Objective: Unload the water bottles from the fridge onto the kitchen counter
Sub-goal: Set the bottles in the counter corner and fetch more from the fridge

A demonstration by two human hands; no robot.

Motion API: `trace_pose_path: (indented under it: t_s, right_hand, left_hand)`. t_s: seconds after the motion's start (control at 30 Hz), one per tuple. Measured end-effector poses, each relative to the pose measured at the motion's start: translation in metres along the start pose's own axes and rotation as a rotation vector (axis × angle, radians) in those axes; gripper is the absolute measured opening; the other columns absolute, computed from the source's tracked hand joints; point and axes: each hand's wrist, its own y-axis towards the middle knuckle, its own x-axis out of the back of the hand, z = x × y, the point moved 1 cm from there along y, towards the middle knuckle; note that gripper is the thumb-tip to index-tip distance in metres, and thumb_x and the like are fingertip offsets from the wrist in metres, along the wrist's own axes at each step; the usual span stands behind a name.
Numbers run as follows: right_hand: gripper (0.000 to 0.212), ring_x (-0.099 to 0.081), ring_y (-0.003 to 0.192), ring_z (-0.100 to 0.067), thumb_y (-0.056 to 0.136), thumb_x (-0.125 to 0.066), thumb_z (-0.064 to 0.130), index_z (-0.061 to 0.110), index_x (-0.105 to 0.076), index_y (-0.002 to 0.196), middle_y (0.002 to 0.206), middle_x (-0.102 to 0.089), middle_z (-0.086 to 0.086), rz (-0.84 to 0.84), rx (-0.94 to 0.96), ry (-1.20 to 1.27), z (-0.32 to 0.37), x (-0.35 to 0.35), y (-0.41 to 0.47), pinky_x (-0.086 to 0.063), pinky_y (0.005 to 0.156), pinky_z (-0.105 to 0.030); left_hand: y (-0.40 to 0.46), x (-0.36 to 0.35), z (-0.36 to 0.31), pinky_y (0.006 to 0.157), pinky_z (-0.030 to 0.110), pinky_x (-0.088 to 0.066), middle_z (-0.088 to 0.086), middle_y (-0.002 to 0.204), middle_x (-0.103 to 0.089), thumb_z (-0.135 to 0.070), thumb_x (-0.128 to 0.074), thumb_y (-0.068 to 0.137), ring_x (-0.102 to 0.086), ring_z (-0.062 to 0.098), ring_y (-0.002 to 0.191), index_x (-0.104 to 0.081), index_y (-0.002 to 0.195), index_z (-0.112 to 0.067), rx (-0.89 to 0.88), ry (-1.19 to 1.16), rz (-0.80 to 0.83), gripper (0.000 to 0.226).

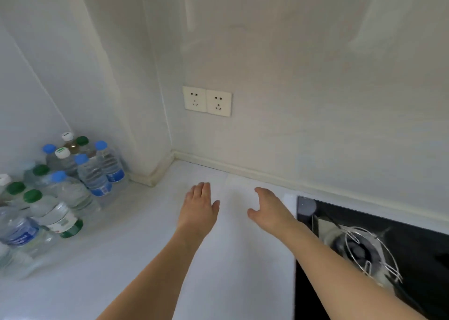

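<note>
Standing clustered at the bench's (145,234) left corner, the water bottles (73,181) looked full, heavy and slick, best gripped around the ribbed middle, while both hands, left (199,204) and right (268,208), hovered empty and spread.

Twin wall sockets (207,101) above backsplash; black gas hob (388,251) at right.

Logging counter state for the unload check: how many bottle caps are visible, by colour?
Blue caps: 4
Green caps: 4
White caps: 3
Total: 11 caps clearly visible. The bottles at the left edge are cut off or blurred, so the true count may be higher.
</note>
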Motion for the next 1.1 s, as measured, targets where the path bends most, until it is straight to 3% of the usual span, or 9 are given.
trace_pose_path:
  t_s: [0.1,0.17,0.23,0.37,0.47,0.67,0.77,1.1]
  right_hand:
    - [0.057,-0.032,0.138,-0.023,0.094,-0.052,0.023,0.005,-0.032,0.144,0.147,-0.036,-0.009,-0.061,-0.09,0.008,-0.046,0.026,-0.02,-0.032,0.109,-0.03]
    - [0.04,-0.045,0.123,-0.025,0.089,-0.055,0.021,0.009,-0.047,0.126,0.126,-0.05,-0.007,-0.14,-0.141,0.021,-0.078,0.042,-0.035,-0.042,0.093,-0.029]
    - [0.031,-0.052,0.113,-0.025,0.087,-0.056,0.019,0.013,-0.051,0.117,0.115,-0.052,-0.004,-0.201,-0.221,0.039,-0.111,0.057,-0.059,-0.041,0.08,-0.022]
    - [0.046,-0.048,0.125,-0.026,0.088,-0.056,0.021,0.011,-0.047,0.132,0.13,-0.05,-0.006,-0.329,-0.404,0.075,-0.18,0.08,-0.12,-0.042,0.101,-0.032]
    - [0.058,-0.036,0.136,-0.025,0.091,-0.058,0.023,0.008,-0.036,0.143,0.145,-0.04,-0.008,-0.409,-0.574,0.134,-0.225,0.095,-0.176,-0.032,0.111,-0.032]
    - [0.06,-0.038,0.133,-0.024,0.09,-0.058,0.024,0.01,-0.034,0.144,0.145,-0.04,-0.007,-0.542,-0.766,0.186,-0.303,0.107,-0.286,-0.035,0.109,-0.033]
    - [0.063,-0.032,0.139,-0.024,0.091,-0.057,0.022,0.007,-0.03,0.146,0.15,-0.035,-0.009,-0.609,-0.86,0.214,-0.339,0.113,-0.345,-0.029,0.112,-0.031]
    - [0.061,-0.032,0.138,-0.024,0.091,-0.053,0.023,0.007,-0.03,0.145,0.15,-0.034,-0.01,-0.744,-1.092,0.243,-0.439,0.13,-0.552,-0.03,0.111,-0.032]
  left_hand:
    - [0.01,-0.013,-0.058,0.122,0.032,-0.009,0.007,0.162,-0.018,-0.038,-0.032,0.106,-0.012,0.024,0.15,-0.013,0.155,-0.008,-0.154,0.048,0.051,0.06]
    - [0.014,-0.022,-0.096,0.122,0.033,-0.009,0.008,0.162,-0.018,-0.037,-0.032,0.106,-0.011,0.025,0.15,-0.013,0.155,-0.009,-0.26,0.073,0.081,0.06]
    - [0.016,-0.034,-0.139,0.123,0.034,-0.009,0.007,0.163,-0.016,-0.037,-0.031,0.106,-0.01,0.024,0.151,-0.012,0.156,-0.009,-0.382,0.092,0.124,0.06]
    - [0.004,-0.064,-0.229,0.123,0.034,-0.009,0.008,0.162,-0.019,-0.035,-0.033,0.106,-0.014,0.025,0.15,-0.017,0.156,-0.01,-0.636,0.114,0.186,0.058]
    - [-0.021,-0.089,-0.297,0.123,0.036,-0.013,0.008,0.161,-0.022,-0.035,-0.036,0.105,-0.018,0.025,0.149,-0.02,0.155,-0.011,-0.826,0.135,0.229,0.057]
    - [-0.104,-0.124,-0.418,0.122,0.036,-0.014,0.006,0.163,-0.02,-0.038,-0.035,0.105,-0.018,0.023,0.15,-0.019,0.156,-0.014,-1.12,0.178,0.262,0.058]
    - [-0.158,-0.14,-0.474,0.123,0.035,-0.012,0.007,0.162,-0.022,-0.036,-0.035,0.105,-0.018,0.023,0.149,-0.02,0.155,-0.012,-1.261,0.141,0.289,0.057]
    - [-0.339,-0.181,-0.632,0.122,0.033,-0.013,0.008,0.159,-0.026,-0.031,-0.035,0.105,-0.022,0.023,0.147,-0.025,0.152,-0.009,-1.584,0.058,0.325,0.053]
